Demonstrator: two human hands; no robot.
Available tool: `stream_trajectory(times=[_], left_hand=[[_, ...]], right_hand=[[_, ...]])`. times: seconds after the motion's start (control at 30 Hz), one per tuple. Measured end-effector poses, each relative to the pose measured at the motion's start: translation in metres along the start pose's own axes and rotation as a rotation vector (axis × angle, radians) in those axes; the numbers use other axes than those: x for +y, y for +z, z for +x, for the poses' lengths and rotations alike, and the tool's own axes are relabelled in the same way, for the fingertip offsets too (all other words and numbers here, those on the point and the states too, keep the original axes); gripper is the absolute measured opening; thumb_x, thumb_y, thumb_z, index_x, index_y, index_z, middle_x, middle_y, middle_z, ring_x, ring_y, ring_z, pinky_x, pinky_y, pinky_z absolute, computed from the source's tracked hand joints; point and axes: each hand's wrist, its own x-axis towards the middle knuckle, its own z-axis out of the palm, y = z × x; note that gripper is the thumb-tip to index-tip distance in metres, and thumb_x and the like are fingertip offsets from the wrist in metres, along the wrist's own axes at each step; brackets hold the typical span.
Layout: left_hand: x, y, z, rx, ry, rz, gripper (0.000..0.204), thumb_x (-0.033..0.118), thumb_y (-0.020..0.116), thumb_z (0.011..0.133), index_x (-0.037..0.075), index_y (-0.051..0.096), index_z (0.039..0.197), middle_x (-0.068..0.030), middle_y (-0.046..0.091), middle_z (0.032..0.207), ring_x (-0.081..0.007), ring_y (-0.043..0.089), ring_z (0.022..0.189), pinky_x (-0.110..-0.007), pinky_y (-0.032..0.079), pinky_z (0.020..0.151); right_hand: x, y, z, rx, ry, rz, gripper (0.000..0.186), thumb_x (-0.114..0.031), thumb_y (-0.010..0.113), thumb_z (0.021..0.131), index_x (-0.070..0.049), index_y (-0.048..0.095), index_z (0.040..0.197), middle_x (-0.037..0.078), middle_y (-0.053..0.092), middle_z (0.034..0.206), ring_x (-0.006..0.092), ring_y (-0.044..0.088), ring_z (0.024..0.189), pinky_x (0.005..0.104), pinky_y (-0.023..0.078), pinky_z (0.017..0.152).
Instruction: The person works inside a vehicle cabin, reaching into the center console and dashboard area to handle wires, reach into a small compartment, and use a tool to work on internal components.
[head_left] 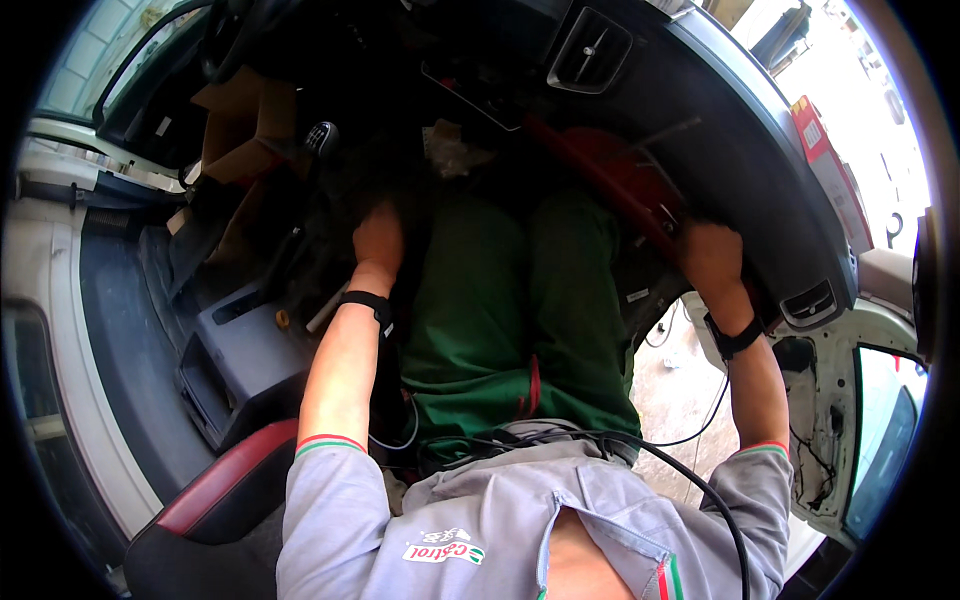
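Nearest, green trousers [475, 300] are seen. Beyond, the left hand [379, 240] is curled in shadow, and the right hand [712, 255] is curled beside the red panel [605, 168]; what is pinched by either cannot be told. The panel is located before the dashboard [705, 130].

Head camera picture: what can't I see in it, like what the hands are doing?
In the head view:
- Left hand: dark shadow swallows its fingers, so any grip can't be told.
- Right hand: its own back hides the fingertips near the red part.
- Feet: lost in darkness beyond the green trousers.
- Steering wheel: cut off by the upper edge.
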Motion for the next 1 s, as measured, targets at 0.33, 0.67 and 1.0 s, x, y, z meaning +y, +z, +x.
stream_trajectory(times=[0.33,0.67,1.0], left_hand=[[-0.001,-0.014,-0.001,-0.005,0.005,-0.108,0.020,0.021,0.059,0.091,0.005,0.058,0.104,-0.0185,0.067,0.097,-0.0406,0.066,0.085,-0.050,0.054,0.069],[0.138,-0.181,-0.067,-0.271,0.268,-1.394,0.046,0.035,0.057,0.100,0.000,0.057,0.131,-0.0117,0.067,0.114,-0.0191,0.061,0.108,-0.032,0.048,0.094],[0.154,-0.185,-0.100,-0.418,-0.119,-1.880,0.050,0.039,0.037,0.107,-0.002,0.065,0.111,-0.0136,0.069,0.108,-0.0178,0.065,0.098,-0.031,0.050,0.091]], right_hand=[[-0.041,-0.083,-0.012,0.443,-0.189,0.236,0.017,-0.007,0.067,0.078,-0.005,0.065,0.095,0.014,0.064,0.095,0.0313,0.064,0.083,0.0419,0.052,0.071],[-0.137,-0.094,-0.029,0.071,-0.382,1.239,0.022,0.002,0.062,0.087,-0.003,0.059,0.109,0.018,0.060,0.086,0.0374,0.061,0.074,0.0421,0.049,0.063],[-0.177,-0.098,-0.051,-0.559,-0.042,1.806,0.021,-0.020,0.050,0.104,-0.002,0.060,0.107,0.005,0.055,0.068,0.0129,0.050,0.058,0.0289,0.043,0.054]])
